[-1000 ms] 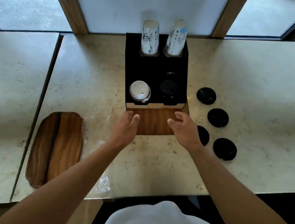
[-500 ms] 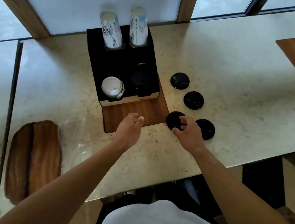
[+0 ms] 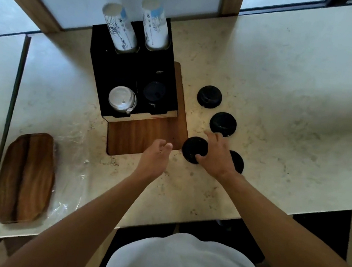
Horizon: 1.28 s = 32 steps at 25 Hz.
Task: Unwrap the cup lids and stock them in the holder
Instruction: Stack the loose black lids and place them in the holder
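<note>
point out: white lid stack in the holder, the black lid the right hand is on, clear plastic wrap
white lid stack [image 3: 121, 98], head view, top face of the uppermost lid.
black lid under the right hand [image 3: 193, 147], head view, exposed left part of its top.
clear plastic wrap [image 3: 71, 159], head view, crinkled sheet beside the wooden tray.

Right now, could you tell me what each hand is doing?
Left hand: open, holding nothing, hovering above the counter.
Right hand: closing on a black lid that lies on the counter.
</note>
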Tool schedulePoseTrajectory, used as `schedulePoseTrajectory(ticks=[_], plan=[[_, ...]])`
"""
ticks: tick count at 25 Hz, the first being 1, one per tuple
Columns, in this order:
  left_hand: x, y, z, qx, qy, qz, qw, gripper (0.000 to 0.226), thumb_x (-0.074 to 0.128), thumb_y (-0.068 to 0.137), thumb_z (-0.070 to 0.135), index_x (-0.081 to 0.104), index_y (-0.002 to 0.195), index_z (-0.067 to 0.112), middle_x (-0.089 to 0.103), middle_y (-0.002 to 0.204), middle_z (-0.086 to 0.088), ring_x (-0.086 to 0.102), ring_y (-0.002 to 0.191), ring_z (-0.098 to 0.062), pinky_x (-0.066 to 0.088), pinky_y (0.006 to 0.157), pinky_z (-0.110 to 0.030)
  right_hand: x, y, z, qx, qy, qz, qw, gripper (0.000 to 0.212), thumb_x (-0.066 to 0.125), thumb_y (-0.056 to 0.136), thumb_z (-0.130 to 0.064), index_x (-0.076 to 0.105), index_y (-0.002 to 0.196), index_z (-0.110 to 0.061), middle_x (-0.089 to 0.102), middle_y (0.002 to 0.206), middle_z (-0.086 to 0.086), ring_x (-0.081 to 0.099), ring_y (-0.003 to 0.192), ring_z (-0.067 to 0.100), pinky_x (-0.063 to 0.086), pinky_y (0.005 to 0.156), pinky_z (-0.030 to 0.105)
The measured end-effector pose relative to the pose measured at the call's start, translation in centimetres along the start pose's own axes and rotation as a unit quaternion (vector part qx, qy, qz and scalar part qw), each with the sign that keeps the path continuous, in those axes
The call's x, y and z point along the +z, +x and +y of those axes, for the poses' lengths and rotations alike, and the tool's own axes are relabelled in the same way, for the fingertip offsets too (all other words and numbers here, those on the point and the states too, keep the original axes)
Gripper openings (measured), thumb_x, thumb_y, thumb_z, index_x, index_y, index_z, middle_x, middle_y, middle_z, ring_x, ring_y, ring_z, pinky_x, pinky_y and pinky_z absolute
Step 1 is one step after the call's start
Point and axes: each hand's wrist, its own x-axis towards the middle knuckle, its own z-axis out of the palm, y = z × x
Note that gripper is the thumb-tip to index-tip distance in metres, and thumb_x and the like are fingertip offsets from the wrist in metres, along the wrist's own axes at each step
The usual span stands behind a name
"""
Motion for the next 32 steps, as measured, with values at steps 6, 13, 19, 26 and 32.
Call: schedulePoseTrajectory(ticks=[6, 13, 19, 26, 32], plan=[[1.6, -0.5, -0.2, -0.049, -0.033, 0.011, 0.998, 0.049, 0.045, 0.103, 0.049, 0.052, 0.141, 0.019, 0.063, 0.132, -0.002, 0.054, 0.102, -0.011, 0.04, 0.086, -0.03, 0.9, 1.2, 0.0, -0.07, -0.097, -0.087, 0.989, 0.096, 0.082, 0.08, -0.03, 0.027, 0.157, -0.014, 0.035, 0.156, 0.013, 0.034, 0.142, 0.036, 0.035, 0.119, 0.045], [0.9, 0.1, -1.0, -0.106, -0.165, -0.025, 0.98, 0.049, 0.068, 0.093, 0.041, 0.055, 0.136, 0.02, 0.065, 0.111, 0.006, 0.065, 0.101, -0.013, 0.057, 0.084, -0.032, 1.3, 0.4, -1.6, -0.027, -0.002, -0.043, 0.999, 0.092, 0.081, 0.082, -0.032, 0.03, 0.157, -0.016, 0.038, 0.154, 0.01, 0.033, 0.143, 0.031, 0.036, 0.119, 0.047], [-0.6, -1.0, -1.6, -0.177, -0.461, -0.134, 0.859, 0.024, 0.06, 0.099, 0.011, 0.069, 0.119, 0.001, 0.072, 0.12, -0.023, 0.067, 0.107, -0.035, 0.055, 0.097, -0.045, 3.2, -3.3, -4.4, -0.02, 0.094, -0.025, 0.995, 0.093, 0.08, 0.077, -0.044, 0.03, 0.153, -0.025, 0.037, 0.145, 0.005, 0.038, 0.131, 0.025, 0.042, 0.11, 0.041], [-0.9, -1.8, -3.2, -0.197, -0.517, -0.165, 0.816, 0.03, 0.059, 0.097, 0.001, 0.061, 0.125, -0.009, 0.07, 0.121, -0.028, 0.067, 0.115, -0.038, 0.051, 0.104, -0.047, 3.0, -5.0, -2.6, 0.01, 0.146, -0.033, 0.989, 0.084, 0.068, 0.078, -0.059, 0.037, 0.149, -0.027, 0.037, 0.143, 0.001, 0.038, 0.132, 0.018, 0.039, 0.111, 0.036], [-1.3, -2.1, -3.6, -0.208, -0.505, -0.162, 0.822, 0.031, 0.059, 0.095, -0.006, 0.06, 0.126, -0.008, 0.072, 0.118, -0.026, 0.069, 0.114, -0.036, 0.058, 0.091, -0.044, -1.1, -3.9, 4.3, 0.096, -0.026, 0.038, 0.994, 0.082, 0.079, 0.077, -0.028, 0.042, 0.15, -0.017, 0.035, 0.152, 0.011, 0.032, 0.139, 0.034, 0.038, 0.117, 0.048]])
